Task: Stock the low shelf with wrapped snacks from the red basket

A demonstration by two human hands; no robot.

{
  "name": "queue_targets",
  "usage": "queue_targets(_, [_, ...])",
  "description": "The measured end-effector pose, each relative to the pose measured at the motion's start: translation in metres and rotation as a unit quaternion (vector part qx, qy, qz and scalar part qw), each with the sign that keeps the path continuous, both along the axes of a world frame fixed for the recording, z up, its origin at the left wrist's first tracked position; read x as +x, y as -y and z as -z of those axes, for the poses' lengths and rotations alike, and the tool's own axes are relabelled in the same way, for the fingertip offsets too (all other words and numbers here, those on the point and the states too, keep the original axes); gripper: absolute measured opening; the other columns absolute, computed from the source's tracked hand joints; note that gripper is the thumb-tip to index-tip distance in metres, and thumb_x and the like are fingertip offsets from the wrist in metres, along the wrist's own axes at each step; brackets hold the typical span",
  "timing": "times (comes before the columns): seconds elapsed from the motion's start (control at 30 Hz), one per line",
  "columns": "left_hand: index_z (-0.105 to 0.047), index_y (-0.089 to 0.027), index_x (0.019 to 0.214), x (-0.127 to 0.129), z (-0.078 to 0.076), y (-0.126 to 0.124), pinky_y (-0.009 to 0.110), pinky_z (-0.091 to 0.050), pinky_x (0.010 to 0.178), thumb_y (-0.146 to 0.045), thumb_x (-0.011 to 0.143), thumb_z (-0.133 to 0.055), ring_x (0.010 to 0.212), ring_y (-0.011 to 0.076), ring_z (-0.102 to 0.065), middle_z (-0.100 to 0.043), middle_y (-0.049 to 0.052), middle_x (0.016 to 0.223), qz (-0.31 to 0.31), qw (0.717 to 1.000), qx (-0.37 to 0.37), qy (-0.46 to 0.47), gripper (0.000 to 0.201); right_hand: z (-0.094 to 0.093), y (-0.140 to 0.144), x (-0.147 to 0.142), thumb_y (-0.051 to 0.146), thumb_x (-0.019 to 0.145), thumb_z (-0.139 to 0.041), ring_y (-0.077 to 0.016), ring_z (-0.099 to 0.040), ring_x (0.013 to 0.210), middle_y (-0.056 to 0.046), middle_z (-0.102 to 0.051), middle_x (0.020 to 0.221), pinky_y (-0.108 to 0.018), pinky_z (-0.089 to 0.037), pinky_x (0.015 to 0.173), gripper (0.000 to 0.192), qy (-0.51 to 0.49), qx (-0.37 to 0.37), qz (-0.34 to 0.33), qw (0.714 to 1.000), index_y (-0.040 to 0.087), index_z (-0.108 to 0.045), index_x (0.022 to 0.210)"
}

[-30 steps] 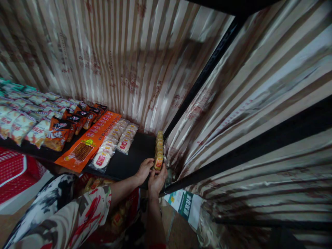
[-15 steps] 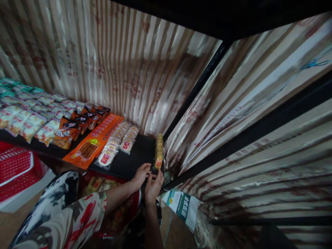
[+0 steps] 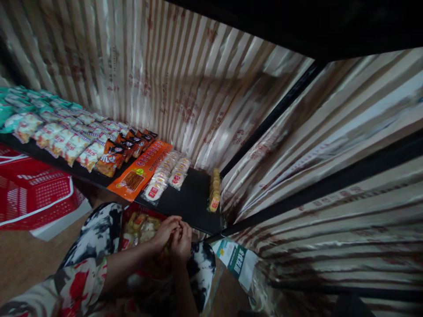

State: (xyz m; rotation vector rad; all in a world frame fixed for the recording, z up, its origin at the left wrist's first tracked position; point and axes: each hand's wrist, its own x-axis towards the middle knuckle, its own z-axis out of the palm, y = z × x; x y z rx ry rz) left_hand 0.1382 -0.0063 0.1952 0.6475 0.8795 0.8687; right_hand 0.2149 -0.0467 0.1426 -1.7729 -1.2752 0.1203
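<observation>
Snack packs [image 3: 140,226] in the red basket [image 3: 127,211], at 7 o'clock of the shelf [image 3: 188,200], look light, soft, crinkly; edges are best pinched. Left hand [image 3: 165,231] and right hand [image 3: 181,240] are held together above them; grip cannot be told.

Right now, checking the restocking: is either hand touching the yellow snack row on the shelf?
Apart. The head view shows both hands below the shelf edge, over the red basket, clear of the snack row.

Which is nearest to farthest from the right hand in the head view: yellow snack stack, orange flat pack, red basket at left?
From the right hand:
1. Yellow snack stack, on the shelf's right end, by the curtain.
2. Orange flat pack, mid-shelf, to the left.
3. Red basket, far left, below the shelf.
</observation>
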Motion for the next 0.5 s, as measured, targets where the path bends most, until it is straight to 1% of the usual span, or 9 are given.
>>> queue_targets(0.1, [-0.061, -0.017, 0.076, -0.029, 0.017, 0.008, 0.026, -0.046, 0.078, -0.023, 0.06, -0.062, 0.082, 0.0165, -0.06, -0.064, 0.004, 0.082, -0.017, 1.0, -0.002, -0.02, 0.017, 0.019, 0.005, -0.026, 0.027, 0.086, -0.034, -0.0208, -0.058, 0.095, -0.013, -0.061, 0.1, -0.035, -0.046, 0.083, 0.032, -0.026, -0.025, -0.035, 0.999, 0.015, -0.06, 0.099])
queue_targets(0.2, [-0.059, -0.018, 0.074, -0.053, 0.038, 0.009, 0.026, -0.046, 0.07, -0.021, 0.062, -0.06, 0.072, 0.0155, -0.06, -0.063, 0.001, 0.073, -0.016, 0.996, -0.055, -0.064, 0.012, 0.035, 0.008, -0.046, 0.025, 0.081, -0.038, -0.0205, -0.06, 0.086, -0.01, -0.063, 0.092, -0.035, -0.048, 0.079, 0.027, -0.051, -0.103, -0.065, 0.991, 0.017, -0.062, 0.091])
queue_targets(0.27, [-0.057, -0.018, 0.073, -0.067, 0.054, 0.008, 0.025, -0.045, 0.065, -0.02, 0.064, -0.059, 0.064, 0.0142, -0.058, -0.06, -0.001, 0.066, -0.029, 0.99, -0.099, -0.101, 0.009, 0.045, 0.009, -0.054, 0.025, 0.079, -0.041, -0.02, -0.061, 0.079, -0.008, -0.065, 0.084, -0.035, -0.049, 0.074, 0.024, -0.08, -0.168, -0.113, 0.976, 0.018, -0.063, 0.083])
queue_targets(0.33, [-0.056, -0.016, 0.068, -0.079, 0.071, 0.009, 0.024, -0.045, 0.065, -0.018, 0.064, -0.058, 0.063, 0.0136, -0.058, -0.059, -0.001, 0.064, -0.057, 0.982, -0.126, -0.128, 0.005, 0.057, 0.012, -0.059, 0.024, 0.078, -0.041, -0.0193, -0.063, 0.073, -0.007, -0.067, 0.077, -0.032, -0.05, 0.068, 0.022, -0.131, -0.22, -0.183, 0.949, 0.018, -0.063, 0.077])
queue_targets(0.37, [-0.055, -0.016, 0.067, -0.084, 0.079, 0.01, 0.025, -0.046, 0.064, -0.019, 0.065, -0.058, 0.062, 0.0143, -0.058, -0.059, -0.001, 0.062, -0.056, 0.978, -0.15, -0.132, 0.005, 0.064, 0.014, -0.06, 0.022, 0.076, -0.042, -0.0195, -0.064, 0.071, -0.007, -0.068, 0.075, -0.032, -0.05, 0.066, 0.021, -0.155, -0.236, -0.212, 0.936, 0.018, -0.063, 0.076])
queue_targets(0.43, [-0.056, -0.016, 0.066, -0.094, 0.091, 0.011, 0.028, -0.047, 0.062, -0.024, 0.067, -0.057, 0.058, 0.0166, -0.059, -0.059, 0.0, 0.059, -0.02, 0.968, -0.219, -0.125, 0.009, 0.076, 0.017, -0.061, 0.021, 0.072, -0.046, -0.0216, -0.065, 0.07, -0.008, -0.069, 0.074, -0.033, -0.05, 0.065, 0.019, -0.173, -0.248, -0.233, 0.924, 0.017, -0.063, 0.078])
queue_targets(0.5, [-0.057, -0.015, 0.065, -0.1, 0.098, 0.012, 0.03, -0.048, 0.059, -0.028, 0.069, -0.055, 0.055, 0.0189, -0.059, -0.06, 0.003, 0.056, 0.036, 0.956, -0.269, -0.115, 0.014, 0.086, 0.02, -0.061, 0.022, 0.069, -0.049, -0.0236, -0.066, 0.069, -0.009, -0.069, 0.074, -0.035, -0.05, 0.064, 0.02, -0.174, -0.249, -0.228, 0.925, 0.016, -0.063, 0.081])
